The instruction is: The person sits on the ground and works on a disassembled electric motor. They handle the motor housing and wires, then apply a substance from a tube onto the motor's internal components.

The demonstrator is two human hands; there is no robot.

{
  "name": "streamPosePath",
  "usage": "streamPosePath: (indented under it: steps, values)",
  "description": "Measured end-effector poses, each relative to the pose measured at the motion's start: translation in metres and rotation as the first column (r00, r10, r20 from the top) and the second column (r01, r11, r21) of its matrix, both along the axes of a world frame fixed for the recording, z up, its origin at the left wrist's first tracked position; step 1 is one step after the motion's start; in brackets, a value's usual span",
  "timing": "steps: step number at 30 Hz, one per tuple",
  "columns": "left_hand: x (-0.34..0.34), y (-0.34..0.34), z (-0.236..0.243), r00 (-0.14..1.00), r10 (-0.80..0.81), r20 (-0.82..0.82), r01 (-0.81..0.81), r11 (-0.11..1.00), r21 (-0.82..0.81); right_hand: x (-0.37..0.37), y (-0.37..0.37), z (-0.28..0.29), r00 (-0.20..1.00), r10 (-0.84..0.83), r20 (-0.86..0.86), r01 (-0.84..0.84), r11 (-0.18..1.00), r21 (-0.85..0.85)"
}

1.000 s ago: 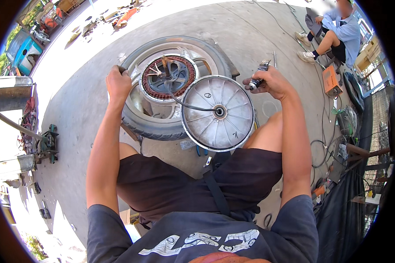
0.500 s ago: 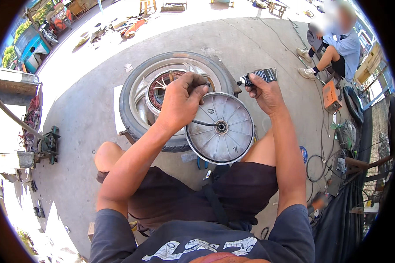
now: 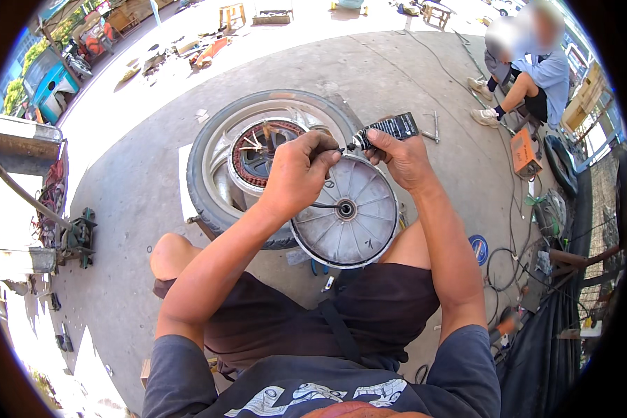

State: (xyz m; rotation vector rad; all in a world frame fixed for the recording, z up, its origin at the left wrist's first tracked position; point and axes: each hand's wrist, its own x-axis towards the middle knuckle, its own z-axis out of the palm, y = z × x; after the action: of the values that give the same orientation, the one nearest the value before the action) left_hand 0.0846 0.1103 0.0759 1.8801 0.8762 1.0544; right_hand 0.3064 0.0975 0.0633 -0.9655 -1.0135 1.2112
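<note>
My right hand (image 3: pixel 405 161) grips a black squeeze tube (image 3: pixel 396 127), its narrow end pointing left. Close to that tip, my left hand (image 3: pixel 292 167) is closed in a pinch on a small dark piece, too small to name. Below my hands a round grey metal hub cover (image 3: pixel 369 219) leans over the wheel's near edge by my knees. A black cable (image 3: pixel 323 205) runs from its central bearing toward my left hand. The wheel with its tyre (image 3: pixel 200 174) lies flat in front of me, its hub open and showing reddish windings (image 3: pixel 242 155).
An L-shaped metal tool (image 3: pixel 435 127) lies right of the wheel. Pliers with blue handles (image 3: pixel 318 267) rest on the ground under the cover. Farther right are a blue round roll (image 3: pixel 478 249), cables and an orange box (image 3: pixel 526 153). Two people sit at the far right.
The tube in my right hand has moved left, bringing its tip near my left fingers. My left hand has shifted slightly right and down.
</note>
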Motion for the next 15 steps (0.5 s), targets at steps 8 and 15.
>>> streamPosePath:
  steps: [8,15]
  values:
    - [0.0043,-0.0041,0.0028,1.000,0.014,-0.009,-0.013,1.000,0.014,-0.0030,-0.0020,0.0000,0.995,-0.010,0.097,0.007,1.000,0.030]
    - [0.0079,-0.0057,0.0017,0.998,0.055,-0.002,-0.055,0.998,0.040,-0.0057,-0.0012,-0.0018,0.990,-0.025,0.140,0.014,0.997,0.081]
